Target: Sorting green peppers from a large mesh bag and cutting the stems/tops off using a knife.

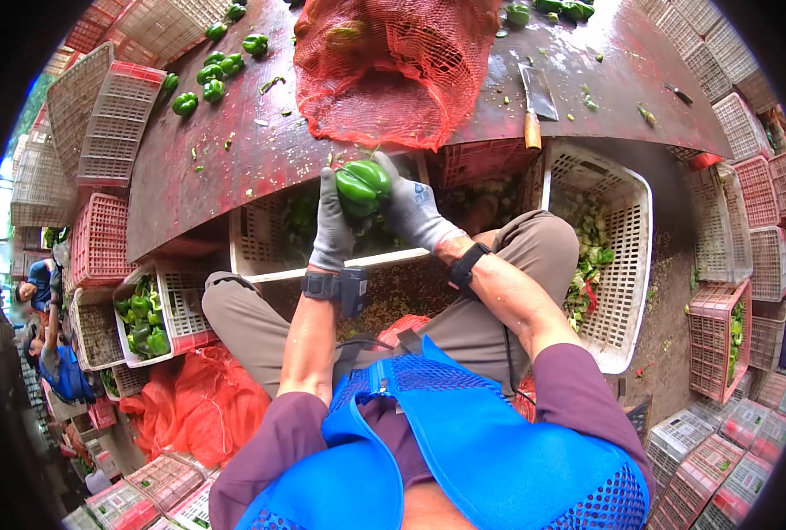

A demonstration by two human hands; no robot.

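A glossy green bell pepper (pixel 363 187) is held between my two grey-gloved hands, just off the near edge of the table. From the left, my left hand (pixel 332 221) presses against it, thumb and fingers along its side. My right hand (pixel 411 208) grips its other side. Beyond the pepper, a red mesh sack (pixel 393 79) lies on the table with its mouth toward me; what is inside shows only dimly. Below my hands is a white crate (pixel 322 269) with dark green contents, partly hidden by my arms.
The dark table (pixel 234 168) carries loose green peppers (pixel 214 90) at left, a wooden-handled cleaver (pixel 534 106) and a small knife (pixel 678 94). A white crate (pixel 627 291) of green scraps stands by my right knee. Left are a crate of peppers (pixel 142 318) and red netting (pixel 203 402).
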